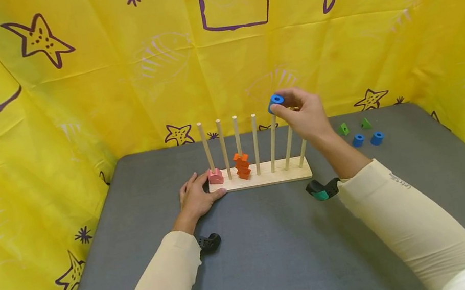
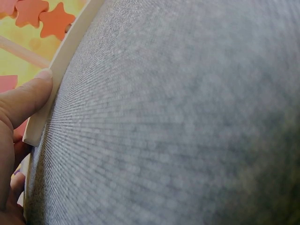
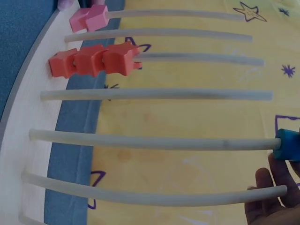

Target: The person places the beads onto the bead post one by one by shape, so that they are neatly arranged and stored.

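Observation:
A wooden peg stand (image 1: 262, 179) with several upright rods lies across the table. My left hand (image 1: 195, 196) grips its left end, the thumb (image 2: 30, 96) against the front edge. My right hand (image 1: 307, 113) pinches a blue cylinder with a hole (image 1: 275, 101) at the top of the fifth rod from the left (image 3: 154, 141). Whether the rod tip has entered the hole, I cannot tell. Pink blocks (image 1: 215, 176) sit at the foot of the leftmost rod. Orange star-shaped blocks (image 1: 242, 166) are stacked on the third rod (image 3: 201, 58).
To the right of the stand lie two blue cylinders (image 1: 377, 138) and two green triangular blocks (image 1: 344, 129). A yellow patterned cloth (image 1: 220, 74) hangs behind and beside the grey table (image 1: 272, 262). Each wrist wears a dark strapped device (image 1: 322, 190).

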`<state>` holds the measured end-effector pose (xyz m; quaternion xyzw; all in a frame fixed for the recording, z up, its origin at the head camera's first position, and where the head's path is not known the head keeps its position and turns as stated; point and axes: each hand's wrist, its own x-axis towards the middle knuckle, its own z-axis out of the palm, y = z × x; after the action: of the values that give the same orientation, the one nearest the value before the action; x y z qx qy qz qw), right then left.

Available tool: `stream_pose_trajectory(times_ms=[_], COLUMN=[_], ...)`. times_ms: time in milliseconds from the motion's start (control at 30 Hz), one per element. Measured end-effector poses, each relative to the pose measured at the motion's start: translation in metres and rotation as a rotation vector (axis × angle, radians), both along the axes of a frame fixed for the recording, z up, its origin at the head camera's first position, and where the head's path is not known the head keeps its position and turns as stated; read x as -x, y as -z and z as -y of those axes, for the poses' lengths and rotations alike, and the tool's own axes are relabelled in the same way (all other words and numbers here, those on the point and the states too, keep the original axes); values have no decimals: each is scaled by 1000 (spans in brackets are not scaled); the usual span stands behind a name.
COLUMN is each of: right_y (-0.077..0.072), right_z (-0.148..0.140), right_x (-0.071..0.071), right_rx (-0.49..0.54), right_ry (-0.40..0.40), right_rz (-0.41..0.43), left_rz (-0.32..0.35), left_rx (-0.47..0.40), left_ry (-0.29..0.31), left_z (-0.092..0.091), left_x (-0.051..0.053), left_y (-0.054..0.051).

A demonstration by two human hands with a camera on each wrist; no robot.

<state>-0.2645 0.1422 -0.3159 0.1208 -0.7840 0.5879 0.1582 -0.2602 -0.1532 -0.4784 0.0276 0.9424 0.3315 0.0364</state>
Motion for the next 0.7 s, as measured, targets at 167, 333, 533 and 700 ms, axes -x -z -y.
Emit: stream_pose_trajectory(times_ms=[167, 333, 533, 700], right_y=[9, 19, 27, 32], right_z=[1, 1, 2, 3], right_x=[0, 3, 4, 4], right_rx=[19, 106, 158, 233], right_ry=[-27, -64, -78, -76], right_rz=[8, 2, 20, 60], left_rz=[7, 4, 9, 4], left_rx=[-8, -12, -14, -12], left_ry=[-3, -6, -12, -12], left_z=[0, 1, 1, 1], left_x=[0, 0, 0, 1], left_y=[1, 2, 2, 2])
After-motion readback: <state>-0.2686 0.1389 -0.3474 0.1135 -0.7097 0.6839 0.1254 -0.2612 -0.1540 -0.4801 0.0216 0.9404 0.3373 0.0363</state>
